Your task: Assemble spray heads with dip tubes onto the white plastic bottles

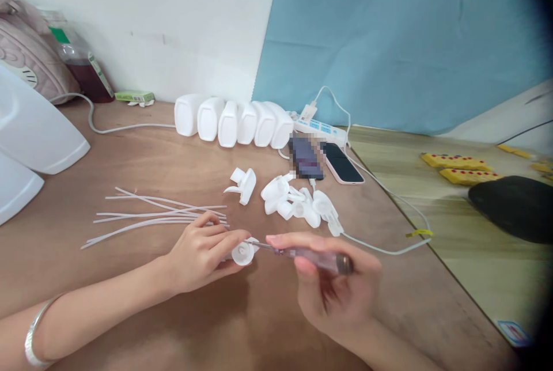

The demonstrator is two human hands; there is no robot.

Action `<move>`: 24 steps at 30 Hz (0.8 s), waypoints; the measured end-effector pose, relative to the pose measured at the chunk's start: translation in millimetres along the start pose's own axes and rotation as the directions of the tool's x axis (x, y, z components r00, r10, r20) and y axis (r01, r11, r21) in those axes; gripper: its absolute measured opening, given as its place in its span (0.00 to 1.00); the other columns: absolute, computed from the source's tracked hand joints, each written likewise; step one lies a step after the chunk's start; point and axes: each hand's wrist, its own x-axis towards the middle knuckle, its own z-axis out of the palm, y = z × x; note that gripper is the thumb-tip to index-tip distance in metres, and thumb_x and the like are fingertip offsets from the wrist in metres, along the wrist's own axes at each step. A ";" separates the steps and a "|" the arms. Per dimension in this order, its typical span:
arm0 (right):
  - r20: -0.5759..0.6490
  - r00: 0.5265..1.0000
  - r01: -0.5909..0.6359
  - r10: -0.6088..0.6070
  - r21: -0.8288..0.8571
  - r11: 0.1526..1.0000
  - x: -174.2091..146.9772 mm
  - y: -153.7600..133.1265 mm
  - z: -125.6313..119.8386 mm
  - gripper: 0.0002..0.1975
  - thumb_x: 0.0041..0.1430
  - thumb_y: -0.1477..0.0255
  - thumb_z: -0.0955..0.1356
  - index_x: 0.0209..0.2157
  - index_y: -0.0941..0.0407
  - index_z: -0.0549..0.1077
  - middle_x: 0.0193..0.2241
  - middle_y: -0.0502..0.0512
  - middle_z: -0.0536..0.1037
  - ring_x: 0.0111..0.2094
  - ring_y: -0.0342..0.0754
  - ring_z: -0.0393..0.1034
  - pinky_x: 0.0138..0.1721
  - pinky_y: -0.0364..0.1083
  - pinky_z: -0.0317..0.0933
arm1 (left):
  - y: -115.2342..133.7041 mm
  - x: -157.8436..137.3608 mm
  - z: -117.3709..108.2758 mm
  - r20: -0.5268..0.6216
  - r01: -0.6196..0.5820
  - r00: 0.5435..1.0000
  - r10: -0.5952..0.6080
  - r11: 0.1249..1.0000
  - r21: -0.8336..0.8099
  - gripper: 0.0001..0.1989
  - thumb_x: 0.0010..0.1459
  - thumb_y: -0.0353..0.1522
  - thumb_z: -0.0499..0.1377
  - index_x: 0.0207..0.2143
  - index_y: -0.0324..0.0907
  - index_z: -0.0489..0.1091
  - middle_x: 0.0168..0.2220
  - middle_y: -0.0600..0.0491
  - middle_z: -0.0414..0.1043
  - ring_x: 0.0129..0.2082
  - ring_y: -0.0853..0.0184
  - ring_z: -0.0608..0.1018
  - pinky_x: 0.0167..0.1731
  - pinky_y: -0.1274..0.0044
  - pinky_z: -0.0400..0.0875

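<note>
My left hand (211, 250) is closed around a white plastic spray head (242, 252), its round end facing me. In my right hand (337, 284) is a screwdriver (311, 256) with a clear handle; its thin metal shaft reaches the top of the spray head. Whether the tip goes inside cannot be made out. Beyond my hands, one white spray head (246, 185) lies apart from a pile of several more white spray heads (298, 204). Several thin white tubes (151, 218) lie on the table to the left of them.
A row of white bottles (228, 123) lies along the back of the wooden table (129, 158). Two phones (343, 162) and a power strip (322, 129) with a white cable are at the back right. Large white containers (38, 123), a bag and a bottle of dark liquid (88, 74) stand left.
</note>
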 end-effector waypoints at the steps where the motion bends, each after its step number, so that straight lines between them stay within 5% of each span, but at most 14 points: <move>1: -0.055 0.998 -0.042 0.043 0.023 0.999 2.3 0.8 1.6 0.10 0.57 0.77 0.64 0.39 0.51 0.59 0.30 0.50 0.78 0.30 0.46 0.75 0.30 0.47 0.71 | 0.2 0.2 -0.4 0.000 -0.012 1.000 0.012 1.000 0.003 0.14 0.54 0.30 0.58 0.43 0.37 0.63 0.33 0.53 0.76 0.24 0.71 0.75 0.33 0.73 0.62; 6: -0.151 0.942 -0.275 0.300 0.168 0.947 12.6 8.5 7.1 0.03 0.62 0.72 0.61 0.34 0.54 0.59 0.27 0.50 0.77 0.28 0.44 0.73 0.27 0.44 0.69 | 0.3 -0.6 -0.8 0.005 0.018 1.000 -0.017 1.000 -0.021 0.14 0.54 0.30 0.59 0.43 0.38 0.62 0.31 0.55 0.76 0.23 0.72 0.73 0.33 0.74 0.61; 12: -0.080 0.990 -0.106 0.118 0.141 0.984 7.2 9.1 4.6 0.05 0.61 0.74 0.62 0.39 0.53 0.59 0.29 0.50 0.77 0.30 0.44 0.73 0.29 0.44 0.69 | -0.2 -0.5 -0.5 -0.002 -0.035 0.999 0.035 0.999 -0.010 0.14 0.54 0.29 0.58 0.44 0.37 0.62 0.36 0.53 0.76 0.25 0.70 0.75 0.34 0.73 0.61; 14: -0.081 0.980 -0.166 0.182 0.171 0.971 9.2 9.9 4.0 0.04 0.61 0.73 0.62 0.37 0.53 0.60 0.28 0.49 0.77 0.30 0.45 0.74 0.28 0.44 0.69 | 0.3 -0.1 -0.7 -0.005 -0.039 0.999 0.039 0.999 -0.010 0.14 0.54 0.29 0.57 0.44 0.37 0.62 0.37 0.53 0.76 0.26 0.70 0.75 0.33 0.73 0.61; 19: -0.048 0.835 -0.502 0.549 0.343 0.794 18.6 20.2 4.2 0.09 0.59 0.65 0.64 0.33 0.56 0.61 0.25 0.50 0.76 0.27 0.46 0.74 0.25 0.43 0.68 | 1.8 0.1 -1.3 -0.006 -0.008 1.000 0.008 1.000 -0.002 0.13 0.53 0.29 0.58 0.42 0.38 0.63 0.35 0.54 0.76 0.25 0.70 0.75 0.33 0.73 0.61; 21: -0.015 0.788 -0.564 0.615 0.383 0.732 19.2 24.1 4.8 0.11 0.57 0.64 0.66 0.33 0.56 0.62 0.25 0.50 0.76 0.27 0.46 0.74 0.25 0.42 0.68 | 2.1 0.7 -1.2 -0.020 0.018 1.000 -0.018 1.000 0.001 0.13 0.53 0.30 0.58 0.42 0.39 0.64 0.30 0.55 0.76 0.23 0.71 0.75 0.32 0.74 0.62; 24: -0.011 0.783 -0.569 0.622 0.391 0.723 17.7 25.4 5.7 0.11 0.56 0.64 0.66 0.33 0.56 0.62 0.25 0.50 0.76 0.27 0.46 0.74 0.25 0.42 0.67 | 2.2 1.8 -0.7 -0.038 0.048 0.998 -0.048 0.999 -0.002 0.12 0.53 0.31 0.57 0.41 0.39 0.64 0.26 0.57 0.74 0.21 0.72 0.74 0.31 0.74 0.62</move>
